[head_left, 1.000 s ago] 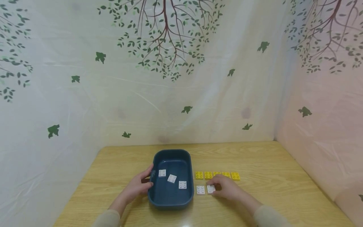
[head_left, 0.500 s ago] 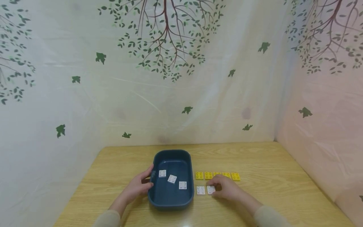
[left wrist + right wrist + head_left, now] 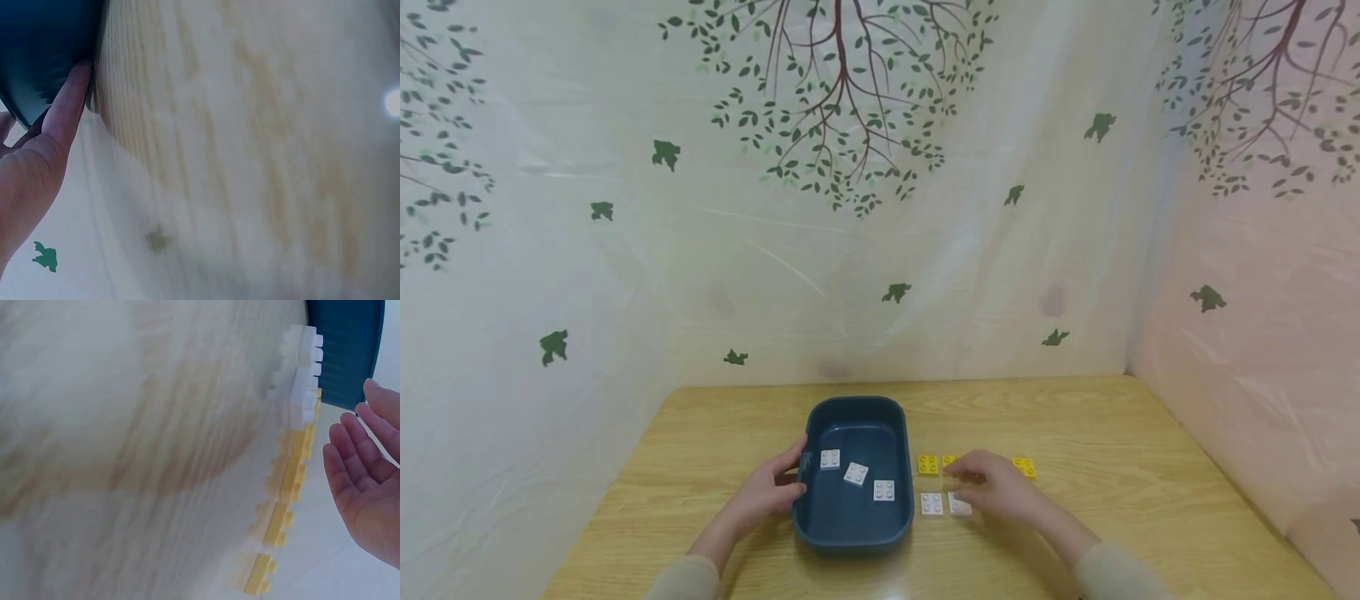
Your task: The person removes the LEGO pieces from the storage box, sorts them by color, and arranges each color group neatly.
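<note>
In the head view a dark blue bin stands on the table with three white 2x2 toy bricks inside, one of them a tilted brick. My left hand rests against the bin's left outer wall, thumb and fingers spread along it. Two more white bricks lie right of the bin, a left one and a right one. Just above the right one is my right hand, holding nothing. In the right wrist view the right hand's fingers are loosely bent, clear of the bricks.
Behind the white bricks runs a row of yellow bricks, from a left end brick to a right end brick; my right hand hides part of it. A leaf-printed curtain surrounds the wooden table at back and sides.
My right hand has let go of the right white brick and lifted slightly; the brick lies on the table. The left hand and bin have not moved.
</note>
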A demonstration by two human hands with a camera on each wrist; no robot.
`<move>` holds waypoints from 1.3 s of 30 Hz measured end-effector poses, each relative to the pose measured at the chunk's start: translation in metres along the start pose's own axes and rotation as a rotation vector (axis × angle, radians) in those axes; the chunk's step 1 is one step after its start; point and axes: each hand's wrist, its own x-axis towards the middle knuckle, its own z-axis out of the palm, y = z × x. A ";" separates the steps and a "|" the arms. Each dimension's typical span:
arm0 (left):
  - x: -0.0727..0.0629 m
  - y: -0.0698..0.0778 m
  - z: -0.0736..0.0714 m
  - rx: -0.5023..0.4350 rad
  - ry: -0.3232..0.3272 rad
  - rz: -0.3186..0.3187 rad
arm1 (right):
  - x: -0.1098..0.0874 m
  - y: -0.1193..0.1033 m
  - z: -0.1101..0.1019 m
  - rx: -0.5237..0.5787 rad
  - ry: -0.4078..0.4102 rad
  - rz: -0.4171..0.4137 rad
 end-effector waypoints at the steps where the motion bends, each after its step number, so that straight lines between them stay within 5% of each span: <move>1: 0.000 0.000 0.000 -0.003 0.000 0.002 | 0.001 -0.002 0.000 0.002 0.002 0.001; 17: -0.005 0.001 0.005 -0.011 -0.003 0.005 | 0.031 -0.044 0.018 0.127 0.049 -0.147; 27: -0.008 0.001 0.006 -0.007 0.011 0.010 | 0.057 -0.081 0.039 0.146 0.003 -0.191; 39: -0.005 0.001 0.002 0.001 -0.001 -0.002 | 0.084 -0.095 0.068 0.093 -0.059 -0.111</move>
